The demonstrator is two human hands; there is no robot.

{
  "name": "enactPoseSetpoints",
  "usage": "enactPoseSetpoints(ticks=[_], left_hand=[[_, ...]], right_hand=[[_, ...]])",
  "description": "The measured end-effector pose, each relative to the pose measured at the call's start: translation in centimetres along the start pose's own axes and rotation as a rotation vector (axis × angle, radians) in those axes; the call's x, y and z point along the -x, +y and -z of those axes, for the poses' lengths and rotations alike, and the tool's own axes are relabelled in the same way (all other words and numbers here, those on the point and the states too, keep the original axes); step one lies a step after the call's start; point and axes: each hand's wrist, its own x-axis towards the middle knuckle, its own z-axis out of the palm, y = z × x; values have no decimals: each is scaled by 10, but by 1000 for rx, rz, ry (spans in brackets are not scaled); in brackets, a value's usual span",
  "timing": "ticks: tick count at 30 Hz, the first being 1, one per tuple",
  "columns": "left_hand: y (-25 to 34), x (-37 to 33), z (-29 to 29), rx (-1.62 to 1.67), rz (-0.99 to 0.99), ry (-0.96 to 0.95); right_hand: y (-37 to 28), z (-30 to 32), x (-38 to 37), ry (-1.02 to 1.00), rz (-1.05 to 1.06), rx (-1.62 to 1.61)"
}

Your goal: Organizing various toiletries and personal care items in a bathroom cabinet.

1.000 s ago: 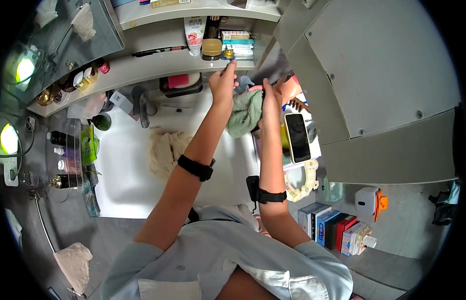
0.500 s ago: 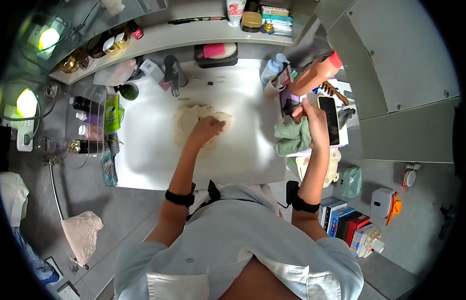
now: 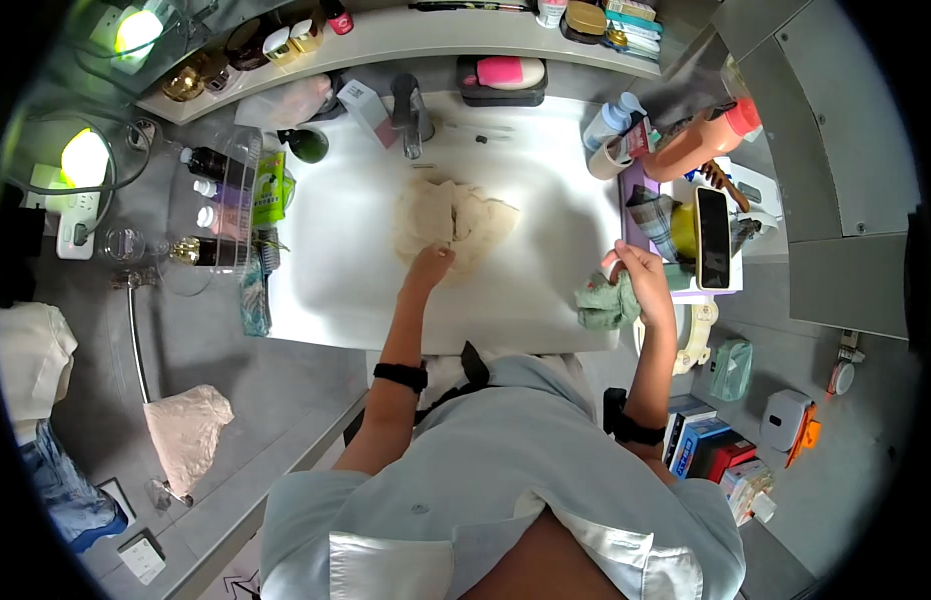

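A wet cream cloth [image 3: 426, 215] lies spread and crumpled in the white sink [image 3: 336, 290]. At its near edge is my left hand [image 3: 429, 268], fingers curled together; whether they pinch anything is hidden. My right hand [image 3: 646, 285] is closed on a bunched green cloth [image 3: 608, 303] over the sink's right front corner. The thumb and forefinger point up and left, while the cloth hangs beside the palm. The grey faucet [image 3: 410, 115] stands behind the cream cloth.
Right of the sink are a phone [image 3: 713, 238], an orange bottle [image 3: 696, 145], a cup [image 3: 608, 160] and a blue pump bottle [image 3: 608, 125]. A wire rack [image 3: 251, 205] with bottles hangs on the left. A shelf [image 3: 416, 42] crosses the back; stacked boxes [image 3: 708, 445] stand lower right.
My left hand has drawn back from the middle of the cream cloth to its near edge. The right hand has come nearer to me with the green cloth. The whole view has shifted.
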Motion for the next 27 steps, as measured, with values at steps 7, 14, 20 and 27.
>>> enactPoseSetpoints(ticks=[7,14,20,27], left_hand=[[91,28,40,112,-148,60],[157,53,71,153,-615,227],[222,32,140,37,-885,694],[278,-14,160,-414,-961,786]], right_hand=[[3,-3,11,114,-63,-164],[4,-10,0,76,1,-191],[4,-14,-7,40,-13,-239],[11,-11,-6,45,-14,-246]])
